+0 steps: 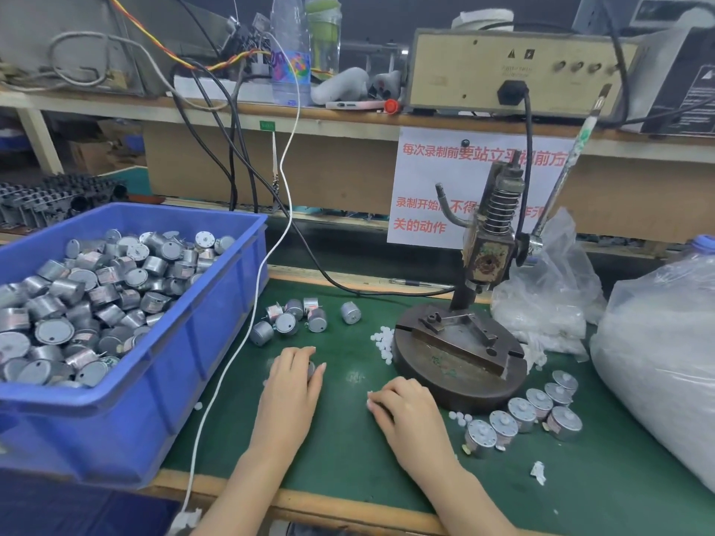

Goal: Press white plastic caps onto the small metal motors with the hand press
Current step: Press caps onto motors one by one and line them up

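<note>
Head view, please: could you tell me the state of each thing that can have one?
hand press: raised, nothing under it
left hand: grips a motor
right hand: fingers curled, contents unclear
blue bin: heaped with loose motors
row of motors: capped

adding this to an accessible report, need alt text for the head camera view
A person's left hand curls over a small metal motor on a green mat, the right hand curled beside the hand press. A blue bin of motors stands at left; capped motors and loose white caps lie around the press base.
</note>
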Demonstrator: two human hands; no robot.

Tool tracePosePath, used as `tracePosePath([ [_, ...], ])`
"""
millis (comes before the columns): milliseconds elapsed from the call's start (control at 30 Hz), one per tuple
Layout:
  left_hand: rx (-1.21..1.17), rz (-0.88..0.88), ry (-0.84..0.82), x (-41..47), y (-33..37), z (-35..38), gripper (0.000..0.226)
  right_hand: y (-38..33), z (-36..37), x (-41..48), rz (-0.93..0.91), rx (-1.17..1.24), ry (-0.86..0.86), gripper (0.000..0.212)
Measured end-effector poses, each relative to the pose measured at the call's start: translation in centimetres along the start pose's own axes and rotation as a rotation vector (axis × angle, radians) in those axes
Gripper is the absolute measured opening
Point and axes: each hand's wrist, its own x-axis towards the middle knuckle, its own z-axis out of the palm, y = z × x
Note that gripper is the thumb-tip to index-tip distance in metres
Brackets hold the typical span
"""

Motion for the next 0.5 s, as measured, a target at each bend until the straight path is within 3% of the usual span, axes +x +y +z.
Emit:
tracePosePath([
  [133, -0.114, 0.135, -0.068, -0.5, 0.2, 0.1, 0.031, 0.1, -0.1, -0.3, 0.050, 0.058, -0.047, 0.020],
  [333, -0.360, -0.014, 0.010, -0.5, -0.1, 0.2, 0.037, -0.5, -0.4, -0.2, 0.100, 0.109, 0.074, 0.018],
  [500, -0.487, -0.101, 0.008, -0.4, 1.3, 0.7, 0.042, -0.9, -0.7, -0.1, 0.075, 0.149, 0.033, 0.023],
])
